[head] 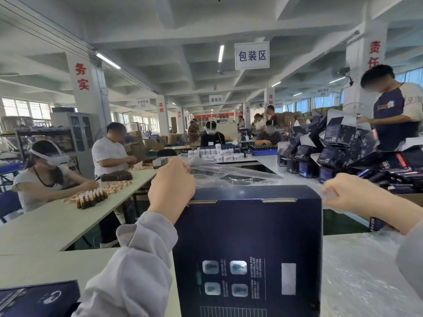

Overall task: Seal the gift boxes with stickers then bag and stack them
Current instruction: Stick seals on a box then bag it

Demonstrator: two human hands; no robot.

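The dark blue gift box stands upright in the lower middle of the frame, its printed face toward the camera and its top edge about level with both wrists. 2 pale strips fold over that top edge. They may be the sealing stickers, but the view is too soft to be sure.

A clear plastic bag lies stretched just behind and above the box top. The left hand, left of the box's upper corner, has its fingers curled and pinches one edge of the film. The right hand, beside the upper right corner, is also curled, with film wrinkled round it, so it appears to grip the other edge. The bag's mouth looks held apart over the box, with none of the box inside yet.

As a judgement, sealing of this box is probably done and bagging is only beginning. The bag has yet to go over the box, and stacking comes after that.

1 more dark box lies flat at the lower left corner. Whether it is bagged cannot be told. The table at the lower right is covered in shiny plastic wrap. A heap of dark cartons fills the upper right, many with flaps open. Other workers sit at the left beside small brown bottles.
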